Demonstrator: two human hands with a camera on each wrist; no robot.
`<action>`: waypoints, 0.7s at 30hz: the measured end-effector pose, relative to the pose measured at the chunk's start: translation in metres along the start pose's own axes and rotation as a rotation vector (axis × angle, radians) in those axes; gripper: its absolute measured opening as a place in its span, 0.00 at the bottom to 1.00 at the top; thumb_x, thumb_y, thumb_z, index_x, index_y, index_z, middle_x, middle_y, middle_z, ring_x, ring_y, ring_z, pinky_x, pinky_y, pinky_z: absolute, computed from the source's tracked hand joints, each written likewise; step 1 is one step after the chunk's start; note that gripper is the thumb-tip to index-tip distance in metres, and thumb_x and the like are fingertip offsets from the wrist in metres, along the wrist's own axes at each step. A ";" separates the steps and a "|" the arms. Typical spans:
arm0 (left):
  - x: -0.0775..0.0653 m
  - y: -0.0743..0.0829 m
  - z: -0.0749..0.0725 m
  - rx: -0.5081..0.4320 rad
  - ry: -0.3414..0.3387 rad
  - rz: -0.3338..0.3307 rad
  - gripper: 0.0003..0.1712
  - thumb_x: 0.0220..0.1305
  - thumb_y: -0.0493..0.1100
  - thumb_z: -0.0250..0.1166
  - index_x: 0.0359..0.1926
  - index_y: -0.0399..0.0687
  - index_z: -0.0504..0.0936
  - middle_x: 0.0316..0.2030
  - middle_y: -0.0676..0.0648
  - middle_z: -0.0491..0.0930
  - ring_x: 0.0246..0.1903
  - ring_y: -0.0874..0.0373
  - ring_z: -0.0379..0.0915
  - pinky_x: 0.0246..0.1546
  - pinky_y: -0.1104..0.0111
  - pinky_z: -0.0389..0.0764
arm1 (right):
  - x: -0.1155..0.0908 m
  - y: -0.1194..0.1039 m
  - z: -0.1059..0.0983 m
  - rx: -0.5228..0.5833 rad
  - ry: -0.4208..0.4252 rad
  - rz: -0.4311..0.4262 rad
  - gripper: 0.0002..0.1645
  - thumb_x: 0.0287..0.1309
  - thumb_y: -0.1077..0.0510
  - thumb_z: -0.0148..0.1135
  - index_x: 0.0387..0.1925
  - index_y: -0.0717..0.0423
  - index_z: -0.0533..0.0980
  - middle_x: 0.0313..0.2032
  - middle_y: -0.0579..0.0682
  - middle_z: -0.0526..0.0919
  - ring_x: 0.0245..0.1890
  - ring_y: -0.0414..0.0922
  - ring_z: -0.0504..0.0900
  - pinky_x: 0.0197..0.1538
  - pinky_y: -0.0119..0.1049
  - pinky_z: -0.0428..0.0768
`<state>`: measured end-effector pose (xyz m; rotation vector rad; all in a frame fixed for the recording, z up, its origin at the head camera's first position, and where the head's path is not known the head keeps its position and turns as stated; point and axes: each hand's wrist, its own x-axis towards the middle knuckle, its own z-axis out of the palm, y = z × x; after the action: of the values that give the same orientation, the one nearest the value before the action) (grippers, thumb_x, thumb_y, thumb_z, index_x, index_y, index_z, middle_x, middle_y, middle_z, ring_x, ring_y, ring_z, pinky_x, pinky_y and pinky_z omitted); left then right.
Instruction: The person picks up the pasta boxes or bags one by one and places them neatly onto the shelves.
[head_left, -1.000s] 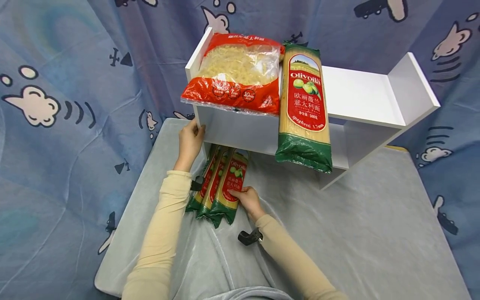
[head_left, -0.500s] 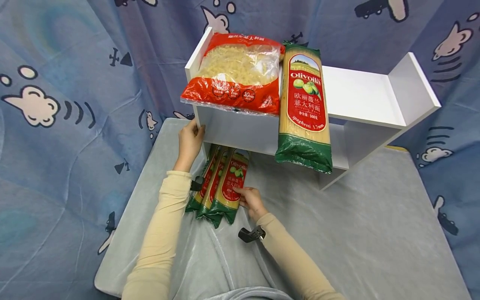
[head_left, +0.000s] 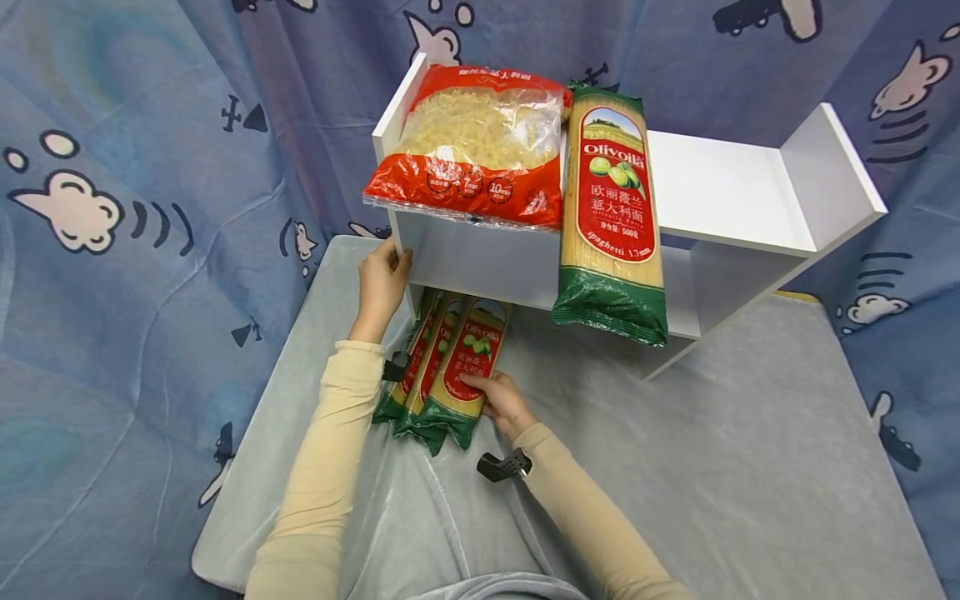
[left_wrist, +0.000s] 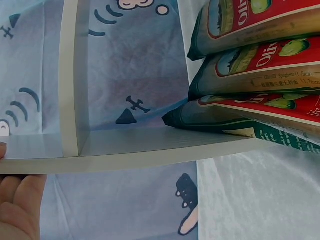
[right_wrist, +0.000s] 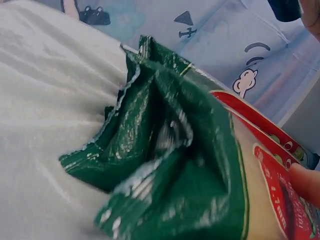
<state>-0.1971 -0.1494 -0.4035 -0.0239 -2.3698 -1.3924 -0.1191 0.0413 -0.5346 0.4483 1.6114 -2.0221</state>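
My left hand (head_left: 382,283) grips the left side panel of a white shelf unit (head_left: 401,125); the left wrist view shows the thumb on one side of the board and the fingers (left_wrist: 20,202) on the other. Three spaghetti packs with red labels and green ends lie in an overlapping row at the bottom left of the shelf. My right hand (head_left: 501,402) holds the rightmost spaghetti pack (head_left: 468,367) by its right edge, thumb on top. Beside it are the middle pack (head_left: 433,358) and the leftmost pack (head_left: 412,367). Their far ends reach under the lower shelf board.
On the upper shelf board lie a red-and-clear bag of short pasta (head_left: 480,133) and another spaghetti pack (head_left: 611,217), its green end jutting past the front edge. A grey cloth (head_left: 750,433) covers the table. Behind hangs a blue patterned curtain (head_left: 187,125).
The far end of the rightmost spaghetti pack has shifted slightly right, away from the middle pack. My right hand has adjusted its hold along the edge. The left hand stays on the panel.
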 end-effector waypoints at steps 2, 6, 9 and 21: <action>0.000 0.000 0.000 0.003 0.000 0.000 0.09 0.65 0.32 0.57 0.42 0.31 0.80 0.39 0.33 0.82 0.40 0.43 0.80 0.40 0.54 0.79 | 0.001 0.001 -0.002 0.020 -0.002 0.001 0.18 0.58 0.61 0.61 0.47 0.68 0.72 0.31 0.49 0.84 0.31 0.41 0.84 0.36 0.34 0.81; 0.000 0.000 0.000 0.016 0.000 0.003 0.09 0.65 0.33 0.57 0.42 0.31 0.80 0.37 0.34 0.83 0.38 0.43 0.81 0.37 0.53 0.78 | 0.002 0.002 -0.009 0.048 0.009 0.000 0.19 0.59 0.60 0.60 0.48 0.69 0.72 0.30 0.49 0.84 0.30 0.42 0.84 0.35 0.35 0.81; 0.001 0.000 0.000 0.017 0.001 0.005 0.09 0.65 0.34 0.57 0.42 0.31 0.80 0.37 0.34 0.83 0.37 0.43 0.81 0.36 0.54 0.78 | 0.003 0.001 -0.014 0.085 0.001 0.007 0.19 0.60 0.60 0.59 0.49 0.69 0.71 0.30 0.49 0.84 0.29 0.43 0.84 0.35 0.37 0.82; 0.000 -0.001 -0.001 0.015 -0.013 -0.012 0.10 0.66 0.34 0.56 0.43 0.31 0.80 0.38 0.34 0.83 0.39 0.43 0.80 0.37 0.54 0.78 | 0.004 -0.010 -0.027 0.404 -0.145 0.157 0.20 0.67 0.60 0.50 0.58 0.59 0.61 0.41 0.52 0.79 0.39 0.47 0.83 0.43 0.41 0.80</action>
<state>-0.1973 -0.1505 -0.4037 -0.0140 -2.3943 -1.3842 -0.1292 0.0681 -0.5350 0.5394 1.0475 -2.2014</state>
